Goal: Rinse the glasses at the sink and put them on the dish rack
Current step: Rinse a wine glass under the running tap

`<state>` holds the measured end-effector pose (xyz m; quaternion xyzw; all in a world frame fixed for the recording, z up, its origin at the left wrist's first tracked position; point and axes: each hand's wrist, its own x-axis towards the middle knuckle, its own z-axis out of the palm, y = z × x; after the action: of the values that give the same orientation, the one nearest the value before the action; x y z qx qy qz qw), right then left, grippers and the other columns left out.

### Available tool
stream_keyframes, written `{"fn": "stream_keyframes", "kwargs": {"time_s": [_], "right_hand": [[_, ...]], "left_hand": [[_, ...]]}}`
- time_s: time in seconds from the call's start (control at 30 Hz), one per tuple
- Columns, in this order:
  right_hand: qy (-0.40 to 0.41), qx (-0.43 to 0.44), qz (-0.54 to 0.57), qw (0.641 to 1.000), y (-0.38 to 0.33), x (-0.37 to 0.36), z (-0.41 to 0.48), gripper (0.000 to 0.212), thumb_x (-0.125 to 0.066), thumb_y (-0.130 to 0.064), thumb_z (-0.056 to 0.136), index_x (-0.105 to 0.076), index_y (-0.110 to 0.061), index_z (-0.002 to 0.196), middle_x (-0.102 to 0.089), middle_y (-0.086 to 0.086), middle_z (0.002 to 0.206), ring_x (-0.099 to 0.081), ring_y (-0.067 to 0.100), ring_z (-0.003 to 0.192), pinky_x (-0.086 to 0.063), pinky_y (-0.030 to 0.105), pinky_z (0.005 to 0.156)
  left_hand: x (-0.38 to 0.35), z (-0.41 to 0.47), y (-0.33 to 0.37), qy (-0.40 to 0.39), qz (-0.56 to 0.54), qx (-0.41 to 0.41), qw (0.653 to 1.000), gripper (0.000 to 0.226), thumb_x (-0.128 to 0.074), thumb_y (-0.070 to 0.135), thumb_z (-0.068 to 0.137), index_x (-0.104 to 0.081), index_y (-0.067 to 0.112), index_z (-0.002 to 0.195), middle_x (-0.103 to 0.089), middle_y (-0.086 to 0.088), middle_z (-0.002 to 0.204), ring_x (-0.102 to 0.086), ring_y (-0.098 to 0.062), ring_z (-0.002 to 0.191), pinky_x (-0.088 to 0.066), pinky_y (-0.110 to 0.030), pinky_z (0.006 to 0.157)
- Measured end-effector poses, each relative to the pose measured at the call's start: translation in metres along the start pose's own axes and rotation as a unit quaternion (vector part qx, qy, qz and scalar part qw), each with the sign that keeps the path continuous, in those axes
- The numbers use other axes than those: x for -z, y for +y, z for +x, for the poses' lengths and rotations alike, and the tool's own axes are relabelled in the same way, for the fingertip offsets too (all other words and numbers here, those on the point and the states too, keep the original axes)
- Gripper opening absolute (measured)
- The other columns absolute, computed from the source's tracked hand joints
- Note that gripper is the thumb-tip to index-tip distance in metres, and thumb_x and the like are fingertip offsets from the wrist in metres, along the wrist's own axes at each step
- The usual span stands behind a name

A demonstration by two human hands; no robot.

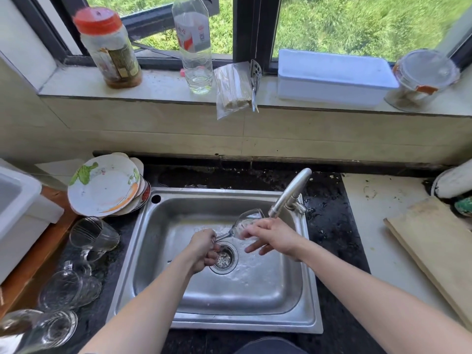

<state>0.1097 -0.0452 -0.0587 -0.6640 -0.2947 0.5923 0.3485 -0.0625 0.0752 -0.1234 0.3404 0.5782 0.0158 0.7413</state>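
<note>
a clear stemmed wine glass (245, 222) was held tilted over the stainless steel sink (293, 290), bowl beneath the curved metal tap (290, 195). its stem was gripped by the curled left hand (204, 249); the bowl was touched by the right hand (274, 236), fingers (252, 249) loosely spread. slow turning under the stream was judged advisable.

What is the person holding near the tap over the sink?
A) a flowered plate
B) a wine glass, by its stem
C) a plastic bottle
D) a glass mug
B: the left hand grips the stem of a wine glass, its bowl tilted up toward the faucet, with the right hand at the bowl.
</note>
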Motion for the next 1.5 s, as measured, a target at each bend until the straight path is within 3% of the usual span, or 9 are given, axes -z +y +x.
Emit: {"fn": "stream_keyframes", "kwargs": {"time_s": [0.1, 0.33, 0.47, 0.63, 0.8, 1.0, 1.17, 1.33, 1.5], "right_hand": [[-0.029, -0.022, -0.104, 0.994, 0.003, 0.005, 0.001, 0.032, -0.066, -0.04, 0.09, -0.071, -0.017, 0.112, -0.068, -0.006, 0.12, -0.07, 0.012, 0.099, -0.056, 0.027, 0.07], [0.06, 0.005, 0.103, 0.993, -0.003, 0.001, -0.01, 0.015, -0.058, -0.02, 0.097, -0.069, -0.011, 0.1, -0.075, 0.007, 0.105, -0.074, 0.025, 0.085, -0.047, 0.025, 0.061], [0.157, -0.023, 0.081, 0.984, -0.009, -0.002, -0.002, 0.031, -0.049, -0.036, 0.101, -0.063, -0.009, 0.098, -0.074, 0.01, 0.097, -0.067, 0.016, 0.054, -0.035, 0.02, 0.044], [0.047, 0.023, -0.087, 0.995, -0.001, 0.006, -0.01, 0.013, -0.06, -0.032, 0.096, -0.065, -0.02, 0.094, -0.071, 0.001, 0.104, -0.074, 0.017, 0.081, -0.046, 0.02, 0.055], [0.11, 0.002, 0.091, 0.99, 0.003, 0.0, -0.008, 0.015, -0.057, -0.029, 0.097, -0.064, -0.017, 0.102, -0.074, -0.001, 0.098, -0.074, 0.023, 0.073, -0.04, 0.019, 0.05], [0.139, -0.005, 0.017, 0.99, 0.008, 0.001, -0.003, 0.031, -0.059, -0.037, 0.095, -0.065, -0.009, 0.082, -0.076, 0.005, 0.087, -0.074, 0.03, 0.071, -0.036, 0.019, 0.046], [0.024, -0.012, 0.043, 0.999, 0.007, 0.009, -0.009, 0.015, -0.063, -0.023, 0.094, -0.068, -0.021, 0.108, -0.073, -0.009, 0.109, -0.073, 0.024, 0.094, -0.049, 0.024, 0.063], [0.121, -0.012, 0.06, 0.991, 0.003, 0.004, -0.003, 0.023, -0.06, -0.032, 0.096, -0.065, -0.01, 0.096, -0.073, 0.008, 0.102, -0.074, 0.022, 0.07, -0.042, 0.022, 0.052], [0.018, -0.008, -0.04, 0.999, 0.002, 0.012, -0.007, 0.005, -0.066, -0.023, 0.093, -0.07, -0.024, 0.092, -0.074, -0.003, 0.107, -0.073, 0.021, 0.092, -0.048, 0.027, 0.065]], "left_hand": [[0.003, 0.006, -0.007, -0.038, 0.029, 0.074, 0.996, 0.012, -0.035, 0.015, 0.09, -0.034, 0.016, 0.077, -0.034, -0.006, 0.058, -0.018, -0.007, 0.032, -0.013, -0.006, 0.038], [-0.004, 0.008, 0.01, -0.056, 0.016, 0.067, 0.996, 0.018, -0.04, 0.024, 0.096, -0.041, 0.013, 0.081, -0.039, -0.007, 0.063, -0.025, -0.008, 0.034, -0.016, -0.009, 0.033], [-0.022, 0.008, 0.005, 0.008, 0.041, -0.082, 0.996, 0.007, -0.04, 0.011, 0.098, -0.047, 0.012, 0.101, -0.048, -0.013, 0.078, -0.038, -0.016, 0.047, -0.027, -0.017, 0.037], [-0.01, 0.011, -0.005, -0.043, -0.001, 0.071, 0.997, 0.016, -0.042, 0.012, 0.092, -0.047, 0.008, 0.078, -0.047, -0.011, 0.058, -0.034, -0.013, 0.037, -0.019, -0.012, 0.036], [-0.026, 0.009, -0.005, 0.005, -0.021, -0.049, 0.999, 0.007, -0.042, 0.009, 0.097, -0.048, 0.012, 0.094, -0.048, -0.013, 0.071, -0.034, -0.014, 0.048, -0.025, -0.017, 0.041], [-0.023, 0.007, -0.005, -0.018, -0.03, -0.013, 0.999, 0.005, -0.046, 0.011, 0.095, -0.049, 0.007, 0.092, -0.05, -0.014, 0.073, -0.043, -0.019, 0.05, -0.032, -0.019, 0.039], [-0.019, 0.007, -0.01, -0.008, -0.039, -0.001, 0.999, 0.01, -0.046, 0.007, 0.092, -0.048, 0.01, 0.083, -0.048, -0.011, 0.057, -0.035, -0.014, 0.041, -0.026, -0.014, 0.036], [-0.032, -0.002, -0.009, -0.003, -0.078, -0.065, 0.995, 0.012, -0.041, 0.001, 0.095, -0.047, 0.009, 0.104, -0.049, -0.013, 0.077, -0.044, -0.021, 0.054, -0.035, -0.024, 0.045], [-0.018, 0.006, -0.01, -0.034, -0.052, -0.013, 0.998, 0.005, -0.044, 0.012, 0.099, -0.048, 0.014, 0.101, -0.055, -0.015, 0.069, -0.04, -0.016, 0.047, -0.029, -0.016, 0.038]]}}
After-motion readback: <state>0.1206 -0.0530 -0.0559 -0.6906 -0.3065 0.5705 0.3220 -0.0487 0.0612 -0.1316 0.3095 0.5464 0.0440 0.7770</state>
